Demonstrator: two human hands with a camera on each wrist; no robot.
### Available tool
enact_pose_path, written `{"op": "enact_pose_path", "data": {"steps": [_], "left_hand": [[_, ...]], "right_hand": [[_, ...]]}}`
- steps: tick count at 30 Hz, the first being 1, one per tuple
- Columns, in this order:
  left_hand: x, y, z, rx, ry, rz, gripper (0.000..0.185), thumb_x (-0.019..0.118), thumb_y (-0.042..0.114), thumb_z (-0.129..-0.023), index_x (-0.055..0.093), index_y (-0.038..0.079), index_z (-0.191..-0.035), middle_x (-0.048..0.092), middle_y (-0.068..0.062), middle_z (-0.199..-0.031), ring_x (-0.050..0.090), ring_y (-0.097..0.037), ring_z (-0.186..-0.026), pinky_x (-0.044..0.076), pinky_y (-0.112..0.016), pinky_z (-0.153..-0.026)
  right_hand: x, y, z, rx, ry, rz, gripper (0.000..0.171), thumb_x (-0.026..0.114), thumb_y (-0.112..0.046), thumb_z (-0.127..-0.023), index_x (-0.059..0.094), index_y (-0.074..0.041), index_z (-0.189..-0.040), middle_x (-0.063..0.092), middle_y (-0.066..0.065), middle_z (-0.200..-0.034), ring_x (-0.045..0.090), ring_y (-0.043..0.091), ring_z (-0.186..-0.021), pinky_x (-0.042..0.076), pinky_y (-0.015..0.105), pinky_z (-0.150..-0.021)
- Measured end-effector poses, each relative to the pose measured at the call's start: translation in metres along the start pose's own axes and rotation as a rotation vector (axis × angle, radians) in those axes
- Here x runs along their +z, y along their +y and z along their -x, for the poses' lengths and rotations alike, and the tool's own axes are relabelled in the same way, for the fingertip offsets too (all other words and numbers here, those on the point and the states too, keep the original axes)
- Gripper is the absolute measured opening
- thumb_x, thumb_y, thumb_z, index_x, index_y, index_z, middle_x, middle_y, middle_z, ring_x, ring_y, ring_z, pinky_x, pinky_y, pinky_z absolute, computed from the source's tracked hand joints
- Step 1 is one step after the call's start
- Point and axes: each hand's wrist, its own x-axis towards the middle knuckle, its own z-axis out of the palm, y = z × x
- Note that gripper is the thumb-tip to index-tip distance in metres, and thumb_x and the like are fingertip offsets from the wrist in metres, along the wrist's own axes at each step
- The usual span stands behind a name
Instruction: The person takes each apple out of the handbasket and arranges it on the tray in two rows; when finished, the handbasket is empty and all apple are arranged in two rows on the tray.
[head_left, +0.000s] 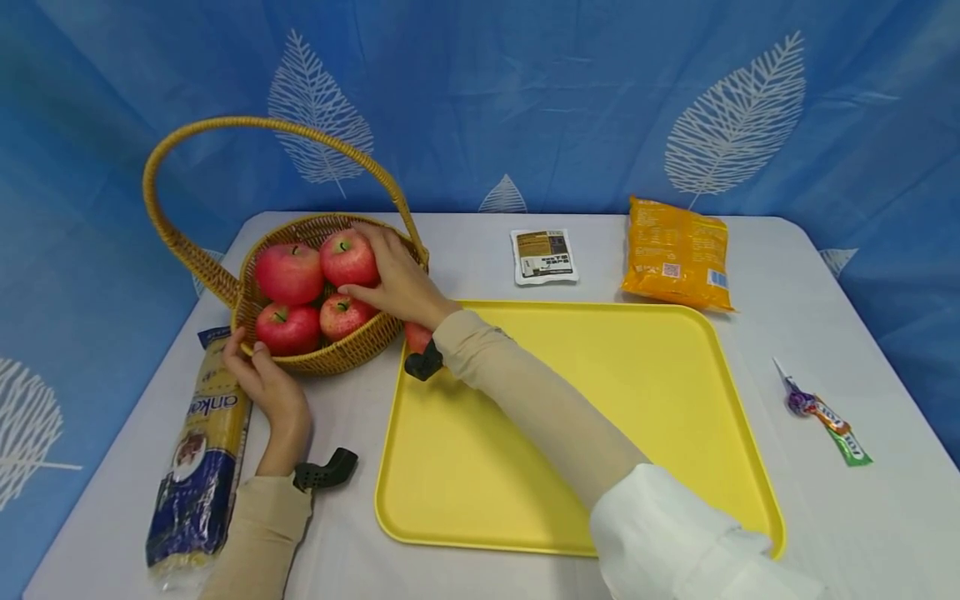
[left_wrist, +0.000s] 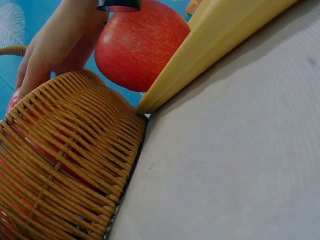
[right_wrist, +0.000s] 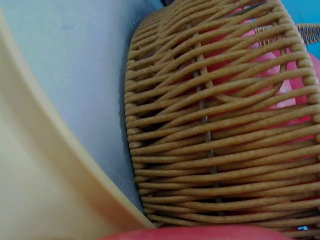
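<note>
A wicker basket point(head_left: 341, 358) with a tall arched handle holds several red apples at the back left. My right hand point(head_left: 405, 279) reaches over the rim and grips the upper right apple point(head_left: 348, 257), thumb in front and fingers behind it. My left hand point(head_left: 272, 392) holds the basket's near left rim with its fingertips. Another apple point(left_wrist: 142, 45) sits on the yellow tray's corner beside the basket, mostly hidden under my right wrist in the head view. Through the weave in the right wrist view, red apples show inside the basket point(right_wrist: 225, 145).
The yellow tray point(head_left: 555, 450) lies right of the basket. A long pasta packet point(head_left: 198, 467) rests at the left. Behind the tray are a small white-and-brown sachet point(head_left: 543, 257) and an orange bag point(head_left: 677, 254). A lollipop point(head_left: 801, 403) and small wrapped sweets point(head_left: 847, 442) lie at the right.
</note>
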Motion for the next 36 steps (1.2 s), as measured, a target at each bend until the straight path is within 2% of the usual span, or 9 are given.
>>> {"op": "enact_pose_path", "data": {"steps": [5, 13, 19, 28, 36], "left_hand": [[-0.001, -0.004, -0.002, 0.004, -0.005, 0.003, 0.033, 0.031, 0.007, -0.093, 0.038, 0.005, -0.126, 0.034, -0.008, -0.139, 0.027, -0.008, -0.131, 0.02, -0.012, -0.105], [-0.004, -0.025, -0.015, 0.009, 0.002, 0.006, 0.034, 0.032, 0.009, -0.094, 0.038, 0.007, -0.127, 0.035, -0.003, -0.138, 0.027, -0.005, -0.13, 0.021, -0.011, -0.105], [-0.004, -0.028, -0.015, 0.011, 0.009, -0.004, 0.032, 0.032, 0.01, -0.094, 0.039, 0.011, -0.125, 0.037, -0.002, -0.137, 0.028, -0.004, -0.13, 0.021, -0.01, -0.104], [-0.004, -0.026, -0.015, 0.011, 0.015, -0.002, 0.031, 0.032, 0.011, -0.094, 0.04, 0.012, -0.124, 0.036, 0.0, -0.137, 0.027, -0.003, -0.129, 0.02, -0.01, -0.104], [-0.005, -0.025, -0.014, 0.018, 0.01, -0.014, 0.031, 0.032, 0.012, -0.094, 0.04, 0.012, -0.124, 0.036, 0.0, -0.137, 0.027, -0.003, -0.129, 0.02, -0.01, -0.104]], "right_hand": [[0.0, 0.0, 0.002, -0.003, 0.01, 0.029, 0.082, 0.065, -0.044, -0.077, 0.016, -0.03, -0.143, 0.032, 0.009, -0.134, 0.039, 0.017, -0.12, 0.043, 0.031, -0.094], [0.0, 0.0, 0.007, -0.001, 0.032, 0.108, 0.077, 0.065, -0.049, -0.075, 0.025, -0.036, -0.14, 0.029, 0.012, -0.129, 0.036, 0.021, -0.118, 0.045, 0.033, -0.088], [0.0, 0.0, 0.01, 0.014, 0.019, 0.107, 0.07, 0.065, -0.048, -0.075, 0.033, -0.034, -0.136, 0.028, 0.013, -0.129, 0.033, 0.022, -0.118, 0.044, 0.034, -0.089], [-0.003, -0.008, 0.015, 0.048, 0.008, 0.055, 0.071, 0.065, -0.046, -0.077, 0.03, -0.031, -0.137, 0.024, 0.014, -0.133, 0.028, 0.025, -0.121, 0.043, 0.036, -0.09], [-0.006, -0.008, 0.022, 0.045, 0.028, 0.006, 0.067, 0.066, -0.042, -0.078, 0.032, -0.029, -0.135, 0.024, 0.013, -0.131, 0.027, 0.021, -0.12, 0.042, 0.033, -0.089]]}}
